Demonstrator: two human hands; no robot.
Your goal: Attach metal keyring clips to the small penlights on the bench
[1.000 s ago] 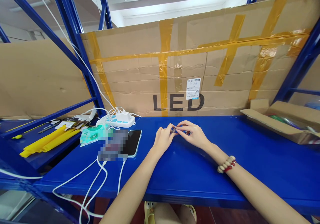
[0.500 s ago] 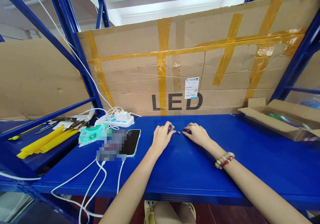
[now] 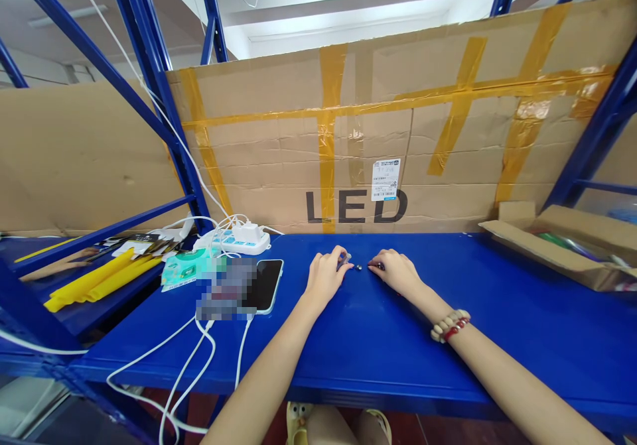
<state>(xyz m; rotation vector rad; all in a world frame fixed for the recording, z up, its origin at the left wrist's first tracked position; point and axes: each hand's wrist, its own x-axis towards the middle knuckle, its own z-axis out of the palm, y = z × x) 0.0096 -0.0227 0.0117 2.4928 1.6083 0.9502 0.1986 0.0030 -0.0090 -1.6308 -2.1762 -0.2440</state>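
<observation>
My left hand [image 3: 324, 275] rests on the blue tabletop with thumb and fingers closed around a small, clear, purplish piece [image 3: 344, 259], too small to name. To its right lies a tiny shiny metallic part [image 3: 359, 267], close to the left fingertips. Across a short gap, my right hand [image 3: 397, 270] is closed, its fingertips pinching a small dark object [image 3: 380, 266] mostly hidden by the fingers. A beaded bracelet [image 3: 450, 325] circles the right wrist.
Left of my hands lie a phone [image 3: 270, 284], a green packet [image 3: 184, 267], white cables and a power strip [image 3: 239, 241]. An open carton [image 3: 502, 236] stands at right, a cardboard panel [image 3: 279, 166] behind. Another person's hand [image 3: 67, 264] is near yellow wrapping [image 3: 94, 282].
Another person's hand and forearm have come into view at the far left. My hands keep nearly the same places, with the right fingers slightly shifted on the dark object. The camera view has tilted slightly.
</observation>
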